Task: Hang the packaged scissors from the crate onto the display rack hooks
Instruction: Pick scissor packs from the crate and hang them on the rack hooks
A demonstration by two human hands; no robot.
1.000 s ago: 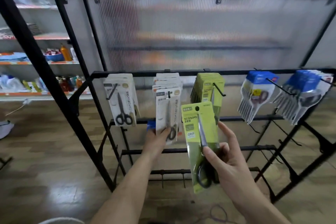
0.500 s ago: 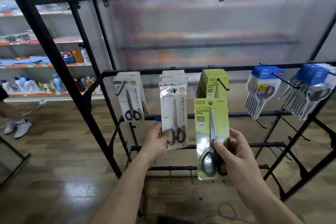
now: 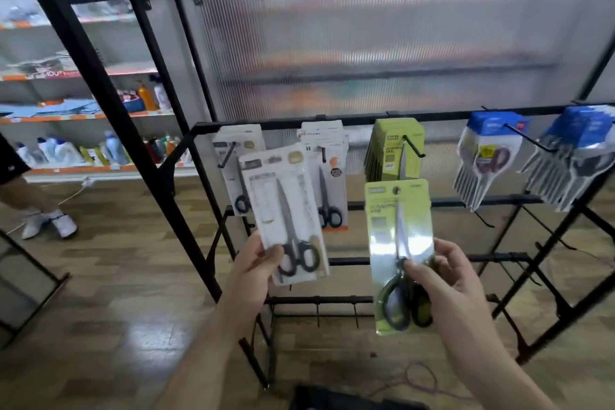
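Packaged scissors are sitting in both hands. The left hand (image 3: 253, 273) is pinching the bottom edge of a flat white card pack (image 3: 286, 220), with the thumb over the glossy blister beside the black loop handles. This pack is lying at one o'clock of the hand, its top leaning toward eleven. The right hand (image 3: 446, 283) is gripping a lime-green card pack (image 3: 399, 243) by its lower half. The thumb is lying across the shiny clear plastic and the fingers are curling behind. That pack is standing upright at eleven o'clock of the hand, with its punched hole on top.

Both packs are hovering in front of the black metal-tube display rack (image 3: 109, 93), clear of its hooks (image 3: 412, 146). Along those thin wire hooks, from nine to three o'clock, are hanging two white stacks (image 3: 327, 176), a green stack (image 3: 389, 150) and fanned blue-topped stacks (image 3: 486, 156). The held green pack is floating just below the green stack.

A ribbed translucent panel (image 3: 366, 43) is filling the rack's upper frame. At six o'clock a dark shape (image 3: 349, 399) is showing, too cropped to tell what it is holding.
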